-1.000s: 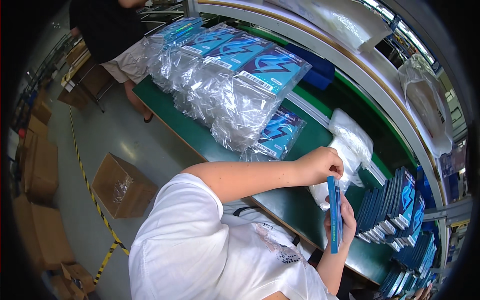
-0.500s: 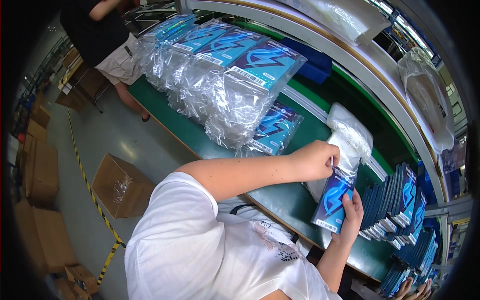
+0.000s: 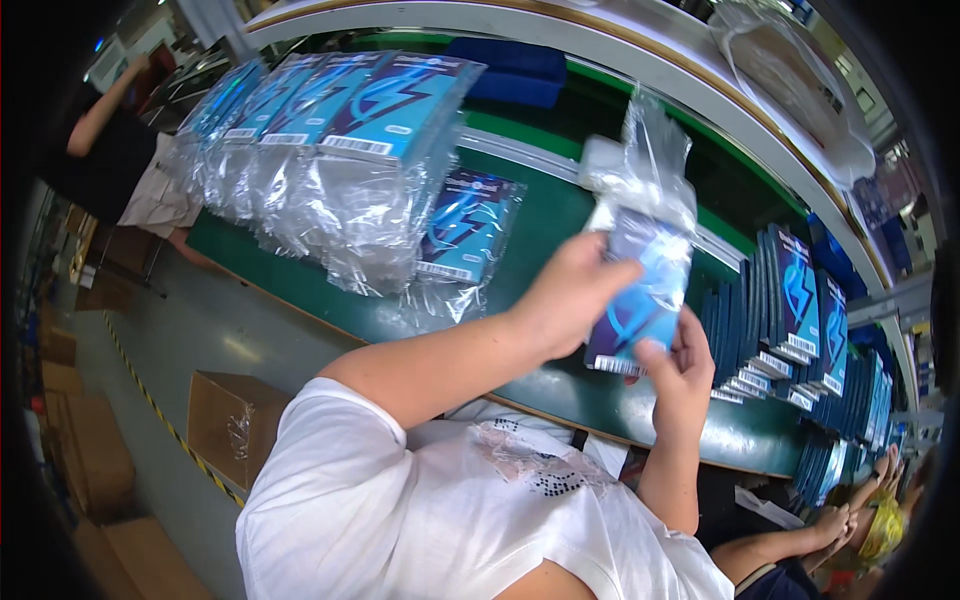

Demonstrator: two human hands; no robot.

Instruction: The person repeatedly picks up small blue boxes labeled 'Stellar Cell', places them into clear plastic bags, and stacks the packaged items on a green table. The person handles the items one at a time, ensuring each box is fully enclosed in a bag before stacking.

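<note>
A flat blue box (image 3: 640,300) with a lightning-bolt print is held upright between my two hands above the bench. Clear plastic covers its upper part, and a loose clear plastic bag (image 3: 655,130) end sticks up past its top. My left hand (image 3: 578,295) grips the box's left side, thumb across the front. Low on the right edge, my right hand (image 3: 682,365) pinches it with thumb in front and fingers behind. Behind the box lies a stack of clear bags (image 3: 608,165), partly hidden. One bagged box (image 3: 465,225) lies on the bench to the left.
Tall piles of bagged boxes (image 3: 395,105) fill the green bench's (image 3: 300,290) left end. Rows of unbagged boxes (image 3: 790,290) stand at right. A co-worker's hands (image 3: 835,525) are at lower right; another person (image 3: 110,170) stands far left. An open carton (image 3: 225,425) sits on the floor.
The plastic bag now reaches over the box, and the box has moved up. My left hand has shifted from the bag's edge to the box's side. The view has turned.
</note>
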